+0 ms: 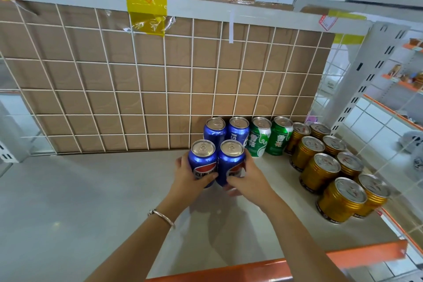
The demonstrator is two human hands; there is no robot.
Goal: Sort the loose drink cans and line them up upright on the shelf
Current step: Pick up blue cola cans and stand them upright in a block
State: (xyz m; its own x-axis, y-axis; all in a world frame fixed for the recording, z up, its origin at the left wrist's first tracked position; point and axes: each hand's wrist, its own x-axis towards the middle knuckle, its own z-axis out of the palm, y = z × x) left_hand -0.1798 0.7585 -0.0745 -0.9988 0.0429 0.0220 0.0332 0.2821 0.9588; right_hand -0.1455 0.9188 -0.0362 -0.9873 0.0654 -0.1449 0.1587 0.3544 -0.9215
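Note:
Two blue cola cans stand upright side by side on the white shelf (91,190). My left hand (190,176) grips the left blue can (202,158). My right hand (249,176) grips the right blue can (230,160). Behind them, against the back wire grid, two more blue cans (215,129) stand upright. To their right are two green cans (261,135), then two rows of several gold cans (320,171) running toward the front right.
A white wire grid backed with cardboard (137,80) closes the shelf's rear. An orange lip (251,270) marks the front edge. A wire side panel (389,144) bounds the right. Another shelf rail (183,7) hangs overhead.

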